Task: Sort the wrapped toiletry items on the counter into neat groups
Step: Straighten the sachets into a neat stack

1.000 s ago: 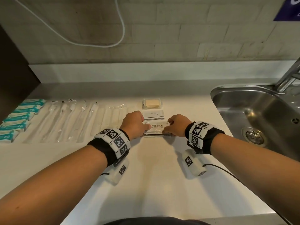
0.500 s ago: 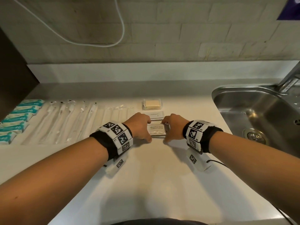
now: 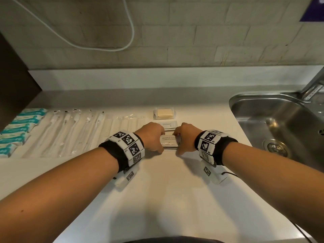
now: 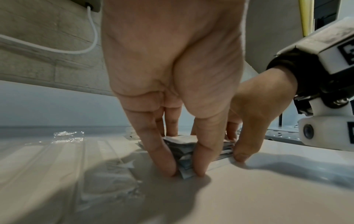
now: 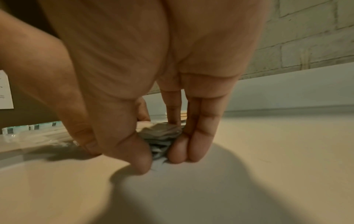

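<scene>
Both hands, left hand [image 3: 152,137] and right hand [image 3: 185,137], are pinching a stack of shampoo sachets [image 3: 169,140] with curled fingers [image 4: 164,157] on the worktop [image 3: 166,199]; toothpaste packets [image 3: 169,125] are lying just beyond, sink [image 3: 280,123] at right.

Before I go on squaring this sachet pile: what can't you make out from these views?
- Head view: both ends of the white shampoo sachet stack are covered by the left hand and right hand; sachet count unclear.
- Head view: white toothpaste packet near edge hidden behind the knuckles.
- Right wrist view: stack blurred, print unreadable.
- Head view: steel sink cut off at the right edge.
</scene>
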The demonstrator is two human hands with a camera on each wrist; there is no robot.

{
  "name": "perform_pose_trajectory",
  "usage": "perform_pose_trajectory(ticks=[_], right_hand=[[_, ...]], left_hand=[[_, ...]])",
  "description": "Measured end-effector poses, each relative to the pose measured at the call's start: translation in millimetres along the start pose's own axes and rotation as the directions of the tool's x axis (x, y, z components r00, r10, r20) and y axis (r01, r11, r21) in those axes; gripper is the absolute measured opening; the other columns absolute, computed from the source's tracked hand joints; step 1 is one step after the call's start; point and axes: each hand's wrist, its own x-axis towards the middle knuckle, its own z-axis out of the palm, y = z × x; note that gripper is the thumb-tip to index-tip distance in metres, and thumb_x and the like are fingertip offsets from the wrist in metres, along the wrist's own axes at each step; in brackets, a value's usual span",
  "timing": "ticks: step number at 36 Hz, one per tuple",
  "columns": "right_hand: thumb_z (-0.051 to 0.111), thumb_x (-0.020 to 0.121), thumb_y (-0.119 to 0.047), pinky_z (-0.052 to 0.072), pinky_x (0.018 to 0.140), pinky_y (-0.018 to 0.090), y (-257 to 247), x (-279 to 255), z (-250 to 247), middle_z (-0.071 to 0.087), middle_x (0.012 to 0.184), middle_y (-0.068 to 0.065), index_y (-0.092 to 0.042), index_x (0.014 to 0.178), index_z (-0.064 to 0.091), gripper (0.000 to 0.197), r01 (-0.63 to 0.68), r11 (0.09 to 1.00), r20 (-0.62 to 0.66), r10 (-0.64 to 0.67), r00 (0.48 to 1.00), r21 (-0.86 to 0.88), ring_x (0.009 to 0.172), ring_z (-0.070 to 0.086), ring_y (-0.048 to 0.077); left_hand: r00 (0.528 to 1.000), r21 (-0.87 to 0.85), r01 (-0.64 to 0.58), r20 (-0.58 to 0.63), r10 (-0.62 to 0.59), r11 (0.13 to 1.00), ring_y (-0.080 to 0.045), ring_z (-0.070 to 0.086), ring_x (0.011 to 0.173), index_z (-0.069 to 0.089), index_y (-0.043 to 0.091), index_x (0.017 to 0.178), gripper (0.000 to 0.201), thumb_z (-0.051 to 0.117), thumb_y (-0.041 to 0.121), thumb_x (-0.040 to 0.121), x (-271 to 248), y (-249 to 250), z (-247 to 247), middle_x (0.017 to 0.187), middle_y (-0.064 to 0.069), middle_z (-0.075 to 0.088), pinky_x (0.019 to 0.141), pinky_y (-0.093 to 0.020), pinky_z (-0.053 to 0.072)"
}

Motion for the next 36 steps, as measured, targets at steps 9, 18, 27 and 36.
perform_pose_trajectory(ticks=[9,18,27,36], right_hand=[[0.084,0.065,-0.035,0.049,0.068,0.025,-7,7,-1,0.062,0.09,0.002,-0.01,0.106,0.067,0.051,-0.031,0.999,0.031,0.031,0.999,-0.016,0.081,0.059,0.02],[0.083,0.066,-0.035,0.051,0.074,0.026,-6,8,-4,0.065,0.098,0.003,-0.012,0.11,0.066,0.053,-0.014,1.0,0.038,0.015,0.999,-0.019,0.085,0.058,0.02],[0.084,0.068,-0.032,0.052,0.091,0.03,-2,1,-6,0.065,0.117,0.005,-0.012,0.122,0.061,0.063,-0.009,1.0,0.043,0.009,0.999,0.001,0.105,0.061,0.023],[0.083,0.069,-0.038,0.045,0.098,0.033,7,-16,-24,0.055,0.134,0.004,-0.015,0.138,0.047,0.081,-0.072,0.997,0.036,0.071,0.997,0.023,0.12,0.054,0.022]], left_hand=[[1.0,-0.043,-0.013,-0.005,0.013,0.999,-0.021,0.063,0.097,0.065,0.013,0.117,0.053,0.085,0.023,0.069,1,-10,0,0.111,-0.003,0.068,0.084,-0.033,0.055],[1.0,-0.089,-0.028,-0.014,0.027,0.996,-0.015,0.058,0.093,0.063,0.015,0.119,0.057,0.088,0.026,0.069,0,-14,4,0.113,-0.001,0.067,0.077,-0.023,0.046],[1.0,-0.113,-0.028,-0.007,0.028,0.993,-0.014,0.054,0.101,0.054,0.017,0.132,0.075,0.09,0.027,0.066,-6,-13,1,0.126,-0.001,0.062,0.086,-0.024,0.046],[1.0,-0.068,-0.005,0.012,0.005,0.998,-0.02,0.055,0.114,0.041,0.019,0.144,0.085,0.086,0.033,0.073,-23,-15,-17,0.135,-0.001,0.055,0.092,-0.028,0.045]])
